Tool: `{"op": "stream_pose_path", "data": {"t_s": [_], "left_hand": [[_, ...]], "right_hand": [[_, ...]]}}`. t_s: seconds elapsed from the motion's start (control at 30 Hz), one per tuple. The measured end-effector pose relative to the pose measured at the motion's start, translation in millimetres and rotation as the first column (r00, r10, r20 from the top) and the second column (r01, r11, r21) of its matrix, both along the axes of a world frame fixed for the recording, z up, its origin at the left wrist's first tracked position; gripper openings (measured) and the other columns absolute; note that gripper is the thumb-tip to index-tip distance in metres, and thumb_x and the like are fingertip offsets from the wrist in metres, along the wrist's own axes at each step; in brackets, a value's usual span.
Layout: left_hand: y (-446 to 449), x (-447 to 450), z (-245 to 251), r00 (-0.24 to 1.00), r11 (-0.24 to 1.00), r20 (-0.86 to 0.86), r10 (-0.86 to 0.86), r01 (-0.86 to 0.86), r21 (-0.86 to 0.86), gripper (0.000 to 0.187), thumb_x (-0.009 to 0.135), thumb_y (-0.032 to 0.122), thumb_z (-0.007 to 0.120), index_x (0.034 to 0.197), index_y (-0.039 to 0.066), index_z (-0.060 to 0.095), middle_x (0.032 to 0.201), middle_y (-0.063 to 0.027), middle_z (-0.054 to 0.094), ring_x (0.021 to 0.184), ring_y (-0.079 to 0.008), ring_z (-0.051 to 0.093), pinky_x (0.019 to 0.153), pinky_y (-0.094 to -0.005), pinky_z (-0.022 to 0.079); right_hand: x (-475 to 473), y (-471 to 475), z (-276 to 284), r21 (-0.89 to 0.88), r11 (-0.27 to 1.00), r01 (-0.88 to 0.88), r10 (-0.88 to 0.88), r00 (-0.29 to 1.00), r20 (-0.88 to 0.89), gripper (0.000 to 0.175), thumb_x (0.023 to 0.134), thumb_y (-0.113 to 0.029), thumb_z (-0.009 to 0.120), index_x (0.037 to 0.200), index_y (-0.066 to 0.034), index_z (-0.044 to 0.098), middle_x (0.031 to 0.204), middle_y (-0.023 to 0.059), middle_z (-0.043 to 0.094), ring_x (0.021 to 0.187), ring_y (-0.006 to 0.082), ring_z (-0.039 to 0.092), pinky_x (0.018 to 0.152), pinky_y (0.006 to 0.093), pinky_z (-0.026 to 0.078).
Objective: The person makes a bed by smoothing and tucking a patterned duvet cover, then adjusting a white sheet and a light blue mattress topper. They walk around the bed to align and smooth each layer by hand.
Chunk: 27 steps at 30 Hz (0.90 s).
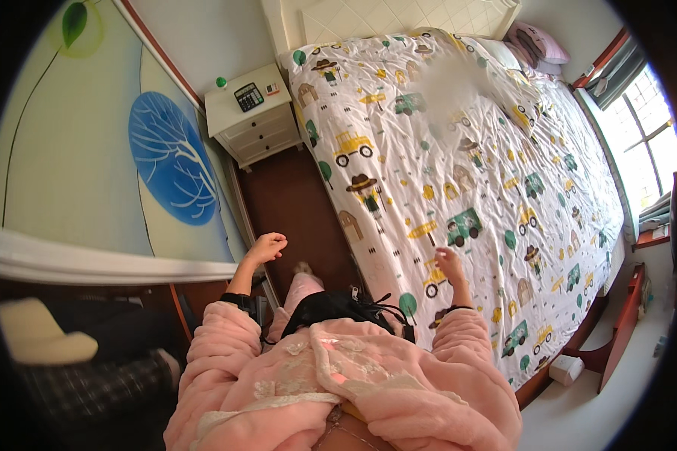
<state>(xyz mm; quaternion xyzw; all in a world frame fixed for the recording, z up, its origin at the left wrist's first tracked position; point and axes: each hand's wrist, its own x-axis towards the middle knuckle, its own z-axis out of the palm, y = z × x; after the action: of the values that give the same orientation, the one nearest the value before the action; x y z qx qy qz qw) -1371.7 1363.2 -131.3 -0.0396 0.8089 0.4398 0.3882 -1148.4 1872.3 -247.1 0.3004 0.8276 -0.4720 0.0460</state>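
My left hand (268, 248) is raised over the dark floor strip beside the wardrobe's sliding door, its fingers curled loosely with nothing visible in them. Above the near side of the bed is my right hand (448, 264), partly bent and with no object showing in it. A printed bedspread (395, 197) with tractors, trucks and farmers covers the bed, somewhat wrinkled. On the white nightstand (231, 121) at the bed's head lie a black calculator (249, 97), a small orange-and-white object (272, 88) and a round green object (221, 83).
The sliding door (90, 169) with a blue tree panel stands at the left. Dark floor (293, 197) runs between it and the bed. Clothes (101, 383) hang at lower left. A white bin-like object (566, 370) stands past the bed, near a reddish wooden piece (620, 332).
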Motion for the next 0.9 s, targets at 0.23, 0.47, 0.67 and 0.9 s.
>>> {"op": "stream_pose_path", "data": {"t_s": [0.23,0.47,0.67,0.9], "left_hand": [[6,-189,-34,0.97,0.973,0.079,-0.232,0.232,0.003,0.04,0.087,0.033,0.059,0.118,0.008,0.055,0.102,-0.0031,0.062,0.075,-0.011,0.059,0.065,-0.0256,0.047],[-5,-396,-50,0.959,0.982,-0.224,-0.175,0.188,0.036,0.03,0.085,0.023,0.063,0.104,0.0,0.061,0.08,-0.0067,0.065,0.062,-0.0112,0.059,0.059,-0.0272,0.048],[38,-491,-43,0.925,0.943,-0.224,-0.308,0.328,0.053,0.032,0.087,0.025,0.061,0.106,0.0,0.058,0.086,-0.0057,0.063,0.069,-0.011,0.059,0.06,-0.026,0.047],[49,-536,-34,0.891,0.882,0.103,-0.443,0.413,0.227,0.03,0.091,0.025,0.055,0.115,0.008,0.056,0.094,-0.0032,0.061,0.07,-0.0096,0.059,0.058,-0.0214,0.046]], "right_hand": [[-104,-4,-58,0.071,0.994,0.085,-0.092,0.991,0.094,0.031,0.083,-0.025,0.059,0.106,-0.0047,0.064,0.069,0.0115,0.066,0.058,0.0173,0.063,0.058,0.0317,0.05],[-46,-134,-76,-0.39,0.449,0.804,-0.341,0.558,0.757,0.023,0.088,-0.026,0.056,0.105,-0.0111,0.051,0.087,0.0086,0.06,0.072,0.0241,0.059,0.058,0.0373,0.051],[-90,-192,-12,-0.46,0.246,0.853,-0.444,0.521,0.729,0.024,0.089,-0.027,0.055,0.11,-0.0145,0.05,0.089,0.0085,0.061,0.072,0.0227,0.062,0.058,0.0376,0.052],[-169,-91,17,-0.327,0.689,0.646,-0.564,0.762,0.318,0.013,0.087,-0.017,0.053,0.075,-0.0124,0.05,0.056,-0.0018,0.044,0.043,0.01,0.041,0.039,0.0234,0.032]]}}
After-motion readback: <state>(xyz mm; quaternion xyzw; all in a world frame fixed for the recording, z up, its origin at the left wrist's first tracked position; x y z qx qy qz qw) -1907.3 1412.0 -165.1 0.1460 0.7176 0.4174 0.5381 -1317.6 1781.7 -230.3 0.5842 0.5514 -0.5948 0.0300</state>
